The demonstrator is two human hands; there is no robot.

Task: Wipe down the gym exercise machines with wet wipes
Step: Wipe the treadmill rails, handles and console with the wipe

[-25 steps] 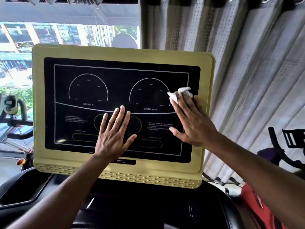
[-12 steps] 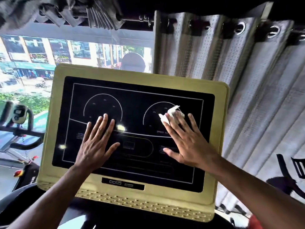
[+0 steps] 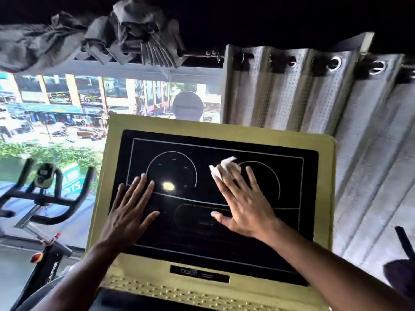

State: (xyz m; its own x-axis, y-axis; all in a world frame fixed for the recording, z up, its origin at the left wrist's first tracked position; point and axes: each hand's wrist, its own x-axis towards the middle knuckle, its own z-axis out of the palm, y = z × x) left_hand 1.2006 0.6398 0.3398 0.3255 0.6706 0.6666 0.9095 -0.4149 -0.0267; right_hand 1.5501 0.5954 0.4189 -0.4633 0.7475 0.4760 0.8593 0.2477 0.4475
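Wet wipe (image 3: pixel 225 168), bunched into a white wad, lies near the centre of the frame on the black screen (image 3: pixel 224 144) of the yellow-framed console (image 3: pixel 323 194), whose long side runs left to right and whose face tilts up toward the camera. At lower left stands an exercise bike (image 3: pixel 42 198) before a window (image 3: pixel 56 108); grey curtains (image 3: pixel 292 90) hang at upper right. Left hand (image 3: pixel 130 212) lies flat on the screen with fingers spread. Right hand (image 3: pixel 244 203) presses the wipe under straight fingertips.

Wipe (image 3: pixel 225 168) partly hidden under right hand (image 3: pixel 243 204); console (image 3: pixel 323 198) bottom cut off; panel txt too blurred.
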